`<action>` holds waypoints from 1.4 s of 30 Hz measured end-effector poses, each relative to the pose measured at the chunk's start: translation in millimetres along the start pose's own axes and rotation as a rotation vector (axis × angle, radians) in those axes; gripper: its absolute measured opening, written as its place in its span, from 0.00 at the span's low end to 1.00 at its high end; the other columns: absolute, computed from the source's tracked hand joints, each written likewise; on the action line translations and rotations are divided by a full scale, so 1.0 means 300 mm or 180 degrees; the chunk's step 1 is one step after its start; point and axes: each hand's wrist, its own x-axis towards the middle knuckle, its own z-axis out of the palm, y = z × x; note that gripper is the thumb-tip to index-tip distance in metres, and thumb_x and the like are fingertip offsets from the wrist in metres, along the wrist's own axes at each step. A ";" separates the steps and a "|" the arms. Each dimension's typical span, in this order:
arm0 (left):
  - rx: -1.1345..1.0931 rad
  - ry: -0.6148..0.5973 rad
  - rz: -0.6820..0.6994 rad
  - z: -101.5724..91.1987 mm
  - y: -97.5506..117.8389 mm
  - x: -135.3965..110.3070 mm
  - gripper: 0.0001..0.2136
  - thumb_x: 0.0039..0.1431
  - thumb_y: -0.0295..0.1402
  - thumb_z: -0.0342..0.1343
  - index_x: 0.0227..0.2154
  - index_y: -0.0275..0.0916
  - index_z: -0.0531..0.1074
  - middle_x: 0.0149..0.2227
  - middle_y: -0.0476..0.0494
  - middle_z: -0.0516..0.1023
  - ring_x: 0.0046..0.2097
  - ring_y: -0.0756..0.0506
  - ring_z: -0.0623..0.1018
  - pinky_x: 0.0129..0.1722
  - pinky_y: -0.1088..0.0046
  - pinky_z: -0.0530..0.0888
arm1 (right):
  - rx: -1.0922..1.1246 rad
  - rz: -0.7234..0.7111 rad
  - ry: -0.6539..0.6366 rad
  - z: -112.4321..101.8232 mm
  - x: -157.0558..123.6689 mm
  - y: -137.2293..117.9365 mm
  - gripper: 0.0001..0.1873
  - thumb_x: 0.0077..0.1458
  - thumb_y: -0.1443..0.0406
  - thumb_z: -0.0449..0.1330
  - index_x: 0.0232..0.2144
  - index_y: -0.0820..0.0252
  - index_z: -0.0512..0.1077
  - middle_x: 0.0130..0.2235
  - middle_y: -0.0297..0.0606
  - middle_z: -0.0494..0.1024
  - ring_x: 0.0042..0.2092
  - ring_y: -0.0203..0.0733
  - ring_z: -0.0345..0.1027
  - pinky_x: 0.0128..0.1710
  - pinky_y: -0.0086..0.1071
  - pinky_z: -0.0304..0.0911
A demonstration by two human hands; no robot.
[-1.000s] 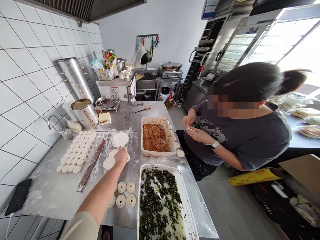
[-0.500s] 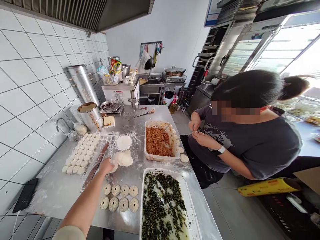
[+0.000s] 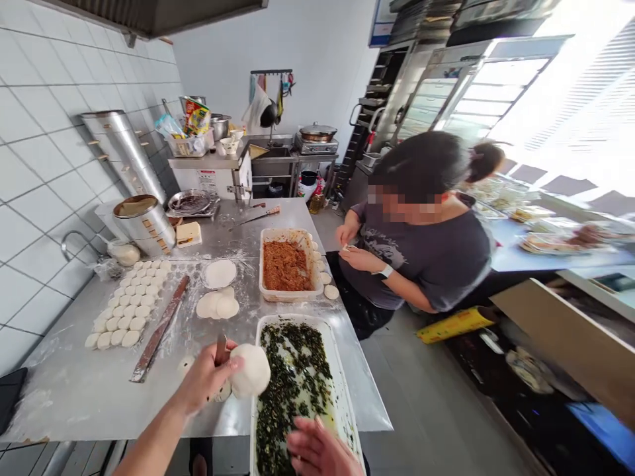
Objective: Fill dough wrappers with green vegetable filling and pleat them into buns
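Observation:
My left hand [image 3: 211, 370] grips a round dough wrapper [image 3: 252, 371], thumb on top, beside the left rim of the white tray [image 3: 342, 357]. A narrow metal piece [image 3: 221, 348], its kind unclear, sticks up from the same hand. Chopped dark greens [image 3: 292, 370] lie in the tray. Over its lower end my right hand [image 3: 322, 449] appears, fingers spread and nothing visible in them. Pleated buns [image 3: 186, 365] are mostly hidden behind my left hand and forearm. Further back on the steel table, more wrappers [image 3: 218, 304] overlap in a small pile.
Several rows of dough pieces [image 3: 129, 304] and a long brown stick [image 3: 161, 330] lie on the left. A dish of flour [image 3: 219, 273] and a tub of reddish filling [image 3: 285, 264] stand behind. At right, a co-worker [image 3: 407, 244] shapes something small in both hands.
My left hand has moved from the wrapper pile toward me and right, lifting one wrapper to the tray. My right hand has come into view. The camera has turned right.

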 end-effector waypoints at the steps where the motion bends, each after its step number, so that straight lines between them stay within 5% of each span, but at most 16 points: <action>1: -0.0305 -0.0193 -0.0016 0.064 0.053 -0.041 0.24 0.65 0.54 0.48 0.49 0.40 0.74 0.29 0.47 0.79 0.29 0.48 0.75 0.27 0.74 0.69 | 0.0067 -0.0129 -0.0257 0.035 -0.012 -0.010 0.34 0.46 0.42 0.69 0.45 0.61 0.80 0.44 0.47 0.84 0.47 0.50 0.77 0.48 0.37 0.70; 4: -0.0818 -0.0677 0.0063 0.210 0.194 -0.131 0.21 0.63 0.53 0.52 0.44 0.41 0.77 0.34 0.45 0.81 0.33 0.47 0.77 0.32 0.74 0.72 | 0.0257 -0.0451 -0.1058 0.089 -0.044 -0.022 0.41 0.50 0.38 0.63 0.55 0.60 0.74 0.55 0.50 0.78 0.55 0.55 0.72 0.55 0.44 0.66; 11: -0.0446 -0.0422 0.0256 0.303 0.309 -0.157 0.19 0.64 0.50 0.51 0.43 0.42 0.77 0.44 0.42 0.81 0.43 0.44 0.79 0.44 0.71 0.74 | 0.0044 -0.0834 -0.0165 -0.007 -0.076 0.020 0.25 0.50 0.55 0.72 0.48 0.60 0.76 0.41 0.45 0.83 0.42 0.53 0.77 0.45 0.44 0.68; 15: -0.0103 -0.0679 0.0300 0.341 0.346 -0.162 0.13 0.61 0.45 0.56 0.37 0.41 0.76 0.34 0.48 0.80 0.36 0.47 0.77 0.37 0.74 0.72 | 0.0448 -0.0791 -0.0263 -0.012 -0.115 -0.021 0.29 0.46 0.63 0.73 0.52 0.55 0.75 0.45 0.40 0.83 0.43 0.48 0.76 0.45 0.39 0.67; 17: 0.0161 -0.0559 0.0382 0.356 0.368 -0.174 0.11 0.61 0.43 0.57 0.34 0.41 0.74 0.29 0.50 0.78 0.31 0.49 0.75 0.32 0.76 0.71 | 0.0851 -0.0731 -0.0475 -0.007 -0.140 -0.059 0.26 0.52 0.59 0.70 0.53 0.56 0.75 0.48 0.42 0.82 0.47 0.49 0.75 0.49 0.40 0.66; 20: 0.0203 -0.0491 0.1141 0.369 0.376 -0.201 0.07 0.65 0.38 0.53 0.39 0.43 0.74 0.36 0.48 0.82 0.34 0.50 0.78 0.36 0.78 0.74 | 0.1180 -0.0645 -0.0814 -0.013 -0.169 -0.098 0.30 0.60 0.45 0.59 0.52 0.62 0.75 0.51 0.49 0.81 0.51 0.51 0.73 0.53 0.43 0.64; 22: 0.0299 -0.0711 0.1940 0.378 0.358 -0.222 0.09 0.66 0.33 0.50 0.45 0.46 0.74 0.45 0.46 0.83 0.43 0.49 0.82 0.44 0.77 0.76 | 0.1202 -0.0503 -0.1032 -0.020 -0.174 -0.096 0.37 0.57 0.39 0.58 0.53 0.63 0.75 0.51 0.50 0.80 0.51 0.52 0.73 0.52 0.41 0.65; 25: 0.0488 -0.0852 0.2479 0.389 0.315 -0.248 0.11 0.65 0.31 0.52 0.46 0.48 0.75 0.48 0.45 0.82 0.45 0.48 0.82 0.44 0.78 0.78 | 0.1107 -0.0543 -0.0946 -0.016 -0.157 -0.065 0.37 0.54 0.40 0.63 0.52 0.64 0.75 0.51 0.51 0.80 0.51 0.51 0.73 0.50 0.39 0.65; 28: 0.0271 -0.0128 0.1748 0.392 0.291 -0.250 0.08 0.65 0.35 0.54 0.42 0.46 0.76 0.43 0.44 0.81 0.31 0.51 0.79 0.32 0.78 0.77 | 0.0800 -0.0895 -0.0403 0.004 -0.130 -0.034 0.29 0.53 0.52 0.69 0.53 0.61 0.75 0.47 0.48 0.82 0.47 0.49 0.75 0.48 0.38 0.65; 30: 0.0072 0.0146 0.1199 0.389 0.294 -0.238 0.10 0.64 0.39 0.55 0.45 0.43 0.76 0.45 0.41 0.80 0.33 0.49 0.78 0.32 0.76 0.78 | 0.0585 -0.0984 -0.0251 0.016 -0.119 -0.023 0.30 0.52 0.55 0.71 0.56 0.57 0.73 0.45 0.43 0.83 0.44 0.46 0.75 0.44 0.36 0.66; 33: -0.0273 -0.0143 0.0857 0.380 0.322 -0.216 0.14 0.64 0.43 0.55 0.47 0.42 0.75 0.50 0.39 0.78 0.45 0.45 0.80 0.44 0.72 0.79 | 0.0158 -0.0976 -0.0288 0.016 -0.120 -0.023 0.26 0.54 0.55 0.70 0.53 0.57 0.75 0.42 0.41 0.83 0.39 0.42 0.73 0.38 0.32 0.64; 37: -0.0238 -0.0549 0.0743 0.363 0.332 -0.202 0.11 0.66 0.42 0.52 0.43 0.44 0.75 0.46 0.45 0.78 0.43 0.47 0.79 0.44 0.73 0.77 | -0.0503 -0.0999 -0.0372 -0.017 -0.117 -0.035 0.21 0.53 0.56 0.70 0.46 0.62 0.78 0.36 0.40 0.82 0.34 0.40 0.71 0.35 0.32 0.62; 42: 0.1272 -0.0251 0.0559 0.349 0.210 -0.139 0.17 0.70 0.37 0.41 0.56 0.42 0.68 0.53 0.40 0.74 0.52 0.46 0.77 0.49 0.72 0.76 | -0.0092 -0.0855 0.0145 -0.041 -0.135 -0.055 0.20 0.43 0.66 0.69 0.43 0.61 0.78 0.40 0.42 0.83 0.38 0.46 0.73 0.35 0.33 0.63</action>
